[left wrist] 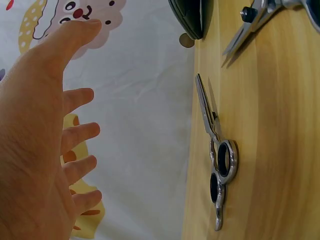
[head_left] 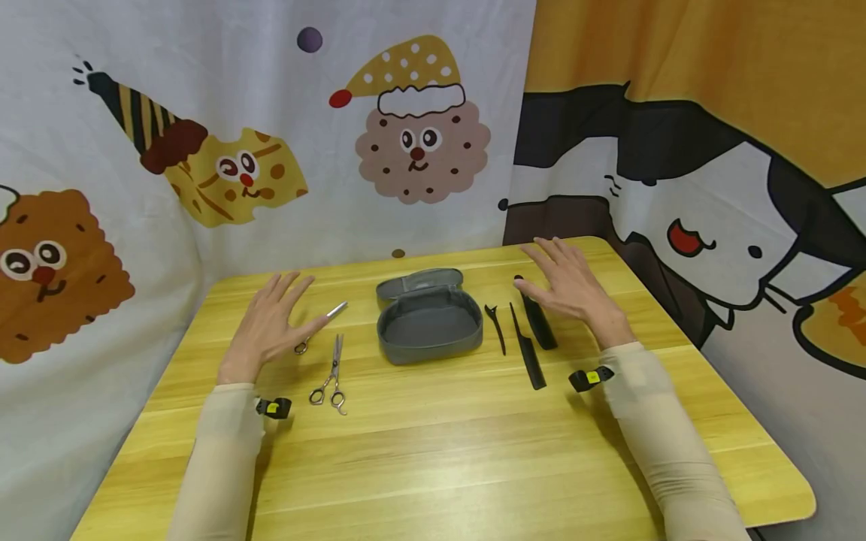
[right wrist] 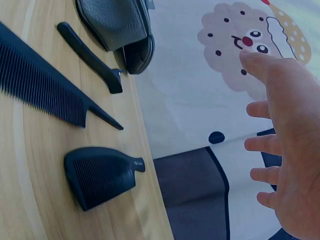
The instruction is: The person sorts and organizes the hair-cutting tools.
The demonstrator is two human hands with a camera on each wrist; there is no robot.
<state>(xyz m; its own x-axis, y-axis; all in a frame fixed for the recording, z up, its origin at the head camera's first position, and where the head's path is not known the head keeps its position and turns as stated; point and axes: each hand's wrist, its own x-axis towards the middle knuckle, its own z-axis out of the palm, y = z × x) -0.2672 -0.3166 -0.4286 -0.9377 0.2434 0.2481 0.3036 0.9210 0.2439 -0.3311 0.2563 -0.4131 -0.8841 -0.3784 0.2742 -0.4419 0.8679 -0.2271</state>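
My left hand [head_left: 271, 327] hovers over the left part of the table with its fingers spread, holding nothing. Below it lies a pair of scissors [left wrist: 216, 150], partly hidden by the hand in the head view. Another pair of scissors [head_left: 334, 372] lies nearer, its blades slightly apart. Between the hands stands a grey zip case [head_left: 433, 351] with its lid folded back and nothing inside. My right hand [head_left: 571, 289], fingers also spread, is raised beside a broad black comb [right wrist: 102, 175]. Left of that comb are a black tail comb [head_left: 531, 364] and a slim black hair clip [right wrist: 90, 57].
The wooden table [head_left: 419, 458] reaches back to a white curtain [head_left: 271, 83] with cartoon prints. A second printed curtain [head_left: 676, 45] hangs at the right. Both wrists wear small black cameras [head_left: 274, 408].
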